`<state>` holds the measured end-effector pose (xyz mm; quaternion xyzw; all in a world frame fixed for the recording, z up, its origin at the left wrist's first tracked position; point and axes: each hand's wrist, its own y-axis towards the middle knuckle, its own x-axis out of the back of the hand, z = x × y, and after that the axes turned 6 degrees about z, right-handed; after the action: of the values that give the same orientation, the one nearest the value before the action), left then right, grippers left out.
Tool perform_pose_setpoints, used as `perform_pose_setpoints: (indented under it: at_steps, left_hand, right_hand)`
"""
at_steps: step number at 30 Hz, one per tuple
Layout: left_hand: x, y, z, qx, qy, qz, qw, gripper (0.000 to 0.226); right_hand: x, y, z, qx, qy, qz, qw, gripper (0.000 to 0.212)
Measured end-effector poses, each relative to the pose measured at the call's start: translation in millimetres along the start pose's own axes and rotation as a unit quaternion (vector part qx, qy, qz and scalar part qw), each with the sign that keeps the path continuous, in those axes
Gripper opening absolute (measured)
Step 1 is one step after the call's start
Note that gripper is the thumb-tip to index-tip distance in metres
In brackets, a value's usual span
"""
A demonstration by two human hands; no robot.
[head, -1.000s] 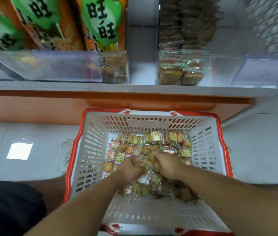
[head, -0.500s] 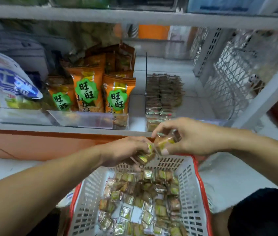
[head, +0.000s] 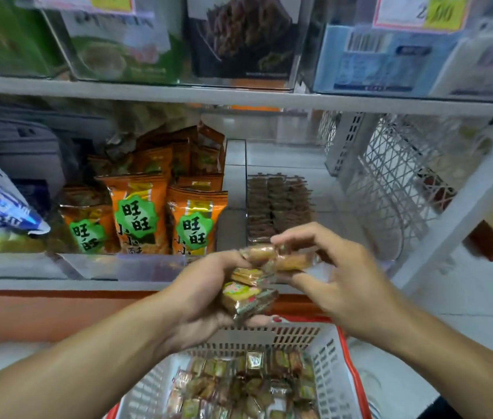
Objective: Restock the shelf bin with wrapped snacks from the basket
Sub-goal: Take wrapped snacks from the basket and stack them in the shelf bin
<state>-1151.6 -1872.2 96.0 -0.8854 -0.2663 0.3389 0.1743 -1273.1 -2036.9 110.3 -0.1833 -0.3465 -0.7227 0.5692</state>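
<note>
Right now my left hand [head: 199,294] is curled around a small stack of wrapped snacks [head: 246,293], little square packs in shiny clear wrap with yellow and green print. My thumb sits on top of the stack and my fingers go under it, so the packs are squeezed tight in my palm. One more pack, a pale brown one [head: 258,253], sticks up at the top of the stack, by my thumb tip.

Next to it, my right hand [head: 345,276] pinches another wrapped snack [head: 292,262], golden brown in clear wrap. It is held between my thumb and my first fingers, and the other fingers are spread a bit. This pack touches the top of the stack in my left hand.

Both hands are up in front of the clear plastic shelf bin [head: 278,207], which has rows of the same brown packs in it. To its left stand tall orange snack bags with green labels [head: 193,219].

Below my hands is the white plastic basket with a red rim [head: 329,373]. Many more small wrapped packs lie in a heap at its bottom.
</note>
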Motion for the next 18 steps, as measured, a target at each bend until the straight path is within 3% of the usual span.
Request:
perform_pose_setpoints:
  at_steps: [5, 7, 9, 12, 16, 18]
  left_hand:
    - [8.2, 0.2, -10.4, 0.019, -0.017, 0.021, 0.999, 0.068]
    - [8.6, -1.2, -11.0, -0.005, 0.028, 0.031, 0.999, 0.053]
    - [10.1, -1.4, -9.6, -0.038, 0.066, 0.04, 0.996, 0.038]
    - [15.2, -1.3, -7.6, -0.068, 0.089, 0.022, 0.993, 0.031]
    - [17.2, -3.6, -5.7, -0.091, 0.137, 0.028, 0.986, 0.03]
    - [17.8, -4.8, -5.1, -0.096, 0.155, 0.031, 0.983, 0.03]
  right_hand:
    - [-3.6, -0.4, 0.0, 0.032, -0.034, 0.046, 0.998, 0.044]
    - [-3.6, 1.3, 0.4, -0.003, -0.011, 0.082, 0.997, 0.038]
    - [-1.3, 3.6, 2.9, -0.059, 0.103, 0.097, 0.988, 0.032]
    - [4.5, 5.9, 5.0, -0.118, 0.266, 0.025, 0.956, 0.028]
    - [-0.2, 6.3, 5.8, -0.195, 0.381, -0.006, 0.904, 0.042]
    - [-3.4, 5.0, 6.3, -0.216, 0.392, -0.015, 0.894, 0.044]
